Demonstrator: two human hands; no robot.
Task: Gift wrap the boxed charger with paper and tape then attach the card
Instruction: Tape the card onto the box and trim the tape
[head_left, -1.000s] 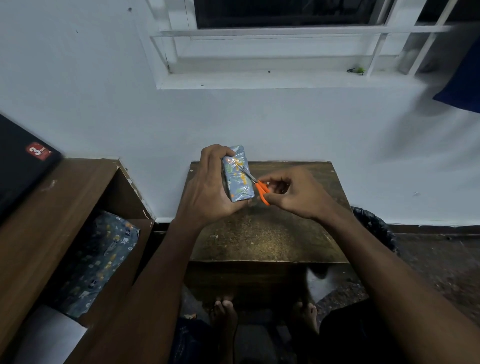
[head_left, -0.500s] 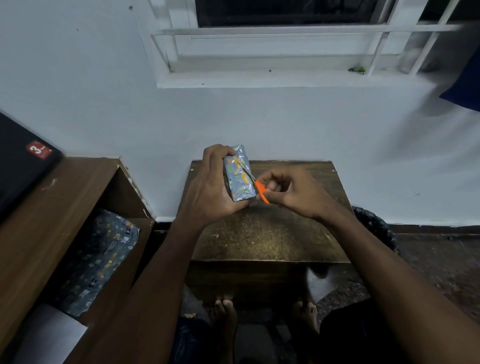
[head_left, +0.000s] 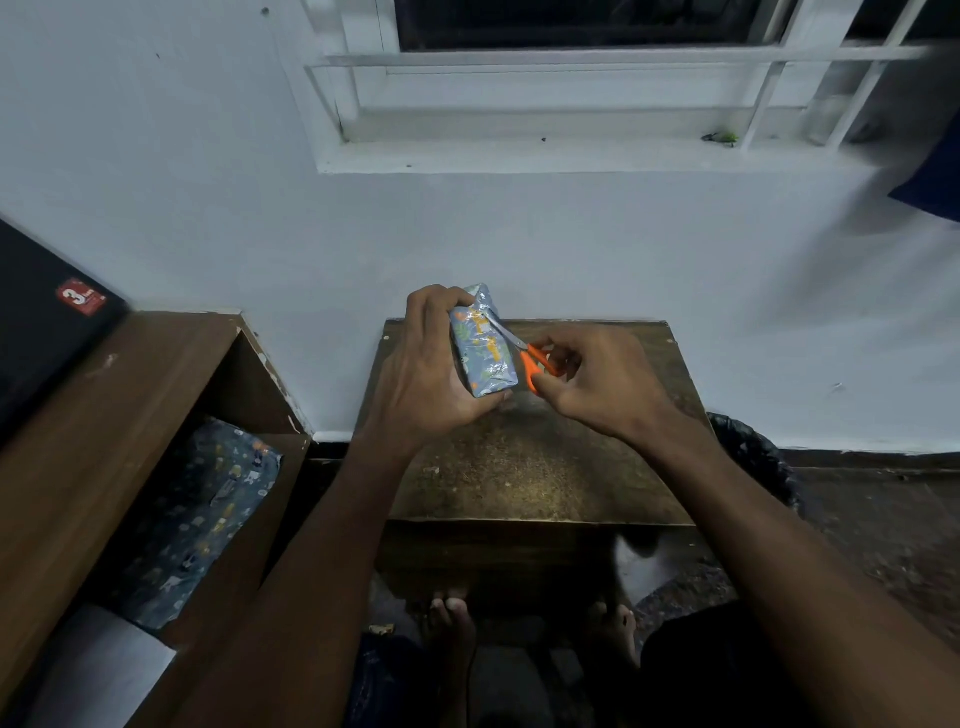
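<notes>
Blue patterned paper covers the boxed charger (head_left: 483, 347), its left side hidden under my left hand (head_left: 431, 374), whose fingers clamp it upright above the wooden table (head_left: 545, 467). My right hand (head_left: 597, 384) grips orange-handled scissors (head_left: 524, 353), fingers curled through the loops; blade tips against the box's upper edge are hard to discern.

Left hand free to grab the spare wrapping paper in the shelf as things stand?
Probably not. The left hand is shut around the wrapped box while the scissors work at it. The path to the paper in the shelf looks open otherwise.
</notes>
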